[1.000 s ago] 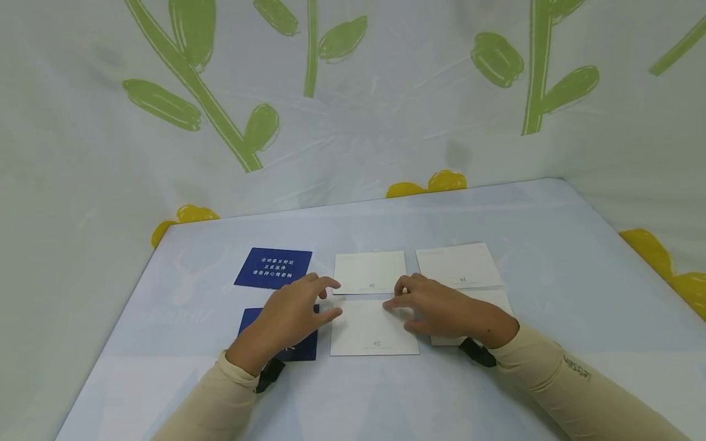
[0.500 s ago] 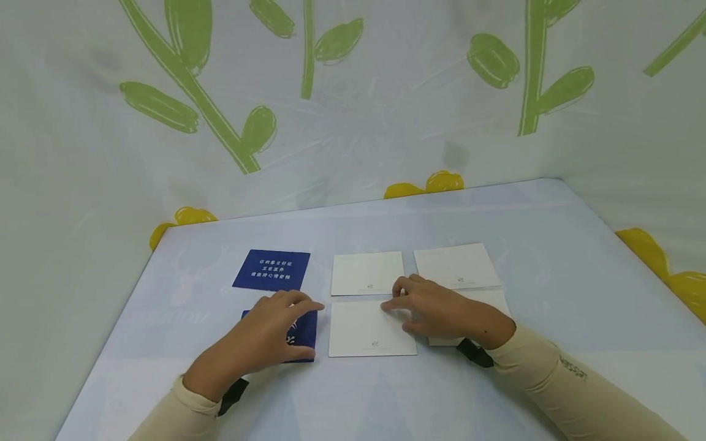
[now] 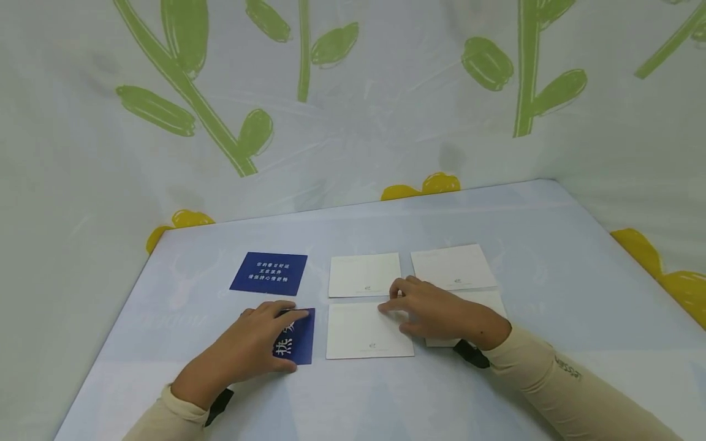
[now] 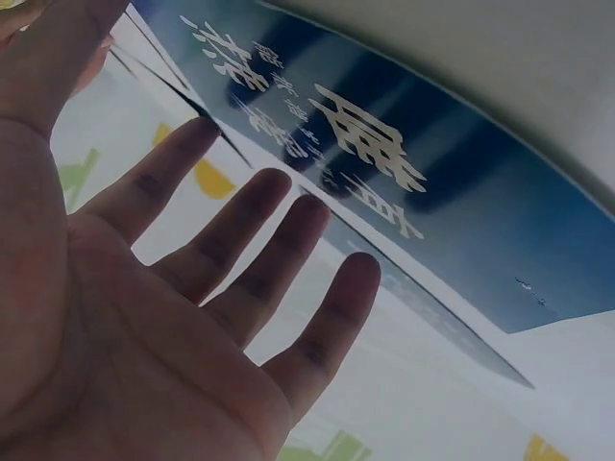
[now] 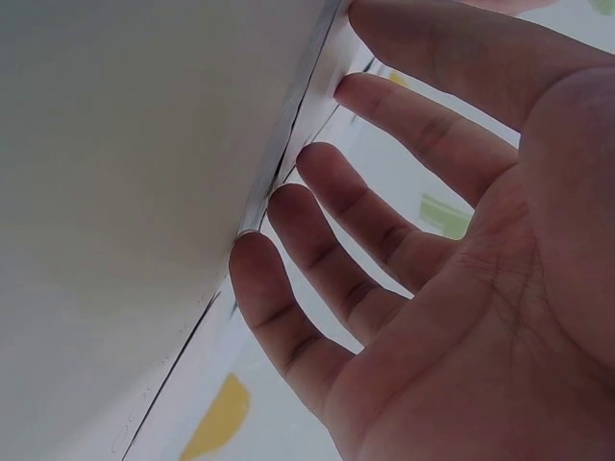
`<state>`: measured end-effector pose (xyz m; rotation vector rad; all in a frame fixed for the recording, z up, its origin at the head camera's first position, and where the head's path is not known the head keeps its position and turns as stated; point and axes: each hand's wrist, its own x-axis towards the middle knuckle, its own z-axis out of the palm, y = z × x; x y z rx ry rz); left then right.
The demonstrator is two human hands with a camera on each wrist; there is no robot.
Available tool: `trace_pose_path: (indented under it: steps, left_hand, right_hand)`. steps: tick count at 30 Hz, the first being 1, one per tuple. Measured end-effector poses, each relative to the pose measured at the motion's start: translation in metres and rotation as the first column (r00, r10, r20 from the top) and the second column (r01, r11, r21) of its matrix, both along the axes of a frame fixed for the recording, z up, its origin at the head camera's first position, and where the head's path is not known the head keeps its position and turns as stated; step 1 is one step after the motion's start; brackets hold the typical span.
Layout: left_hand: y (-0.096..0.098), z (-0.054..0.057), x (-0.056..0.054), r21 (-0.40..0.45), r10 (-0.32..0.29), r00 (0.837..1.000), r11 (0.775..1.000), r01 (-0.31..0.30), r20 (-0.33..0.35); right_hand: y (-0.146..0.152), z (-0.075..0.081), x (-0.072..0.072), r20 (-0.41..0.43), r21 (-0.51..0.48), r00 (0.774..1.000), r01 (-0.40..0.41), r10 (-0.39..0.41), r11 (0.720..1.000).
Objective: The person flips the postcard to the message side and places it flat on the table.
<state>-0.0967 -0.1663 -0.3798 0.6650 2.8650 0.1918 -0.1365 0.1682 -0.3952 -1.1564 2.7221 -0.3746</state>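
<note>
My left hand [image 3: 242, 344] lies over the left part of the front dark blue card [image 3: 300, 346], which carries large white characters. Its fingers are spread and relaxed; in the left wrist view the fingertips come near that blue card [image 4: 461, 182] and a second card's edge shows beyond. Behind it is another blue card [image 3: 268, 274] with lines of small white writing. My right hand [image 3: 427, 310] covers part of the front right white card [image 3: 485, 300], index fingertip at the upper right of the front middle white card [image 3: 364, 334]. The right wrist view shows its loosely bent fingers [image 5: 255, 274] along a card edge.
Two more white cards, one in the back middle [image 3: 365, 275] and one at the back right [image 3: 452, 266], complete two rows on the pale blue tabletop [image 3: 353, 398]. A white cloth wall [image 3: 386, 122] with green leaves and yellow flowers rises behind the table.
My left hand has drawn back leftward and toward the body from the white cards, uncovering more of both blue cards. My right hand stays over the white cards, hardly moved.
</note>
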Motion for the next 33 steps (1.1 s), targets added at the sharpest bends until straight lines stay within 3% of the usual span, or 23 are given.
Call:
trace_pose_path:
  steps: [12, 33]
  left_hand:
    - [-0.0008, 0.001, -0.0023, 0.003, 0.004, 1.0, 1.0, -0.004, 0.031]
    - [0.0017, 0.0031, 0.0031, 0.007, 0.054, 0.995, 0.998, -0.055, 0.081]
  right_hand:
    - [-0.001, -0.0006, -0.0004, -0.005, 0.015, 1.0, 0.006, -0.006, 1.0]
    - [-0.0026, 0.0003, 0.0005, 0.013, 0.017, 1.0, 0.01, -0.011, 1.0]
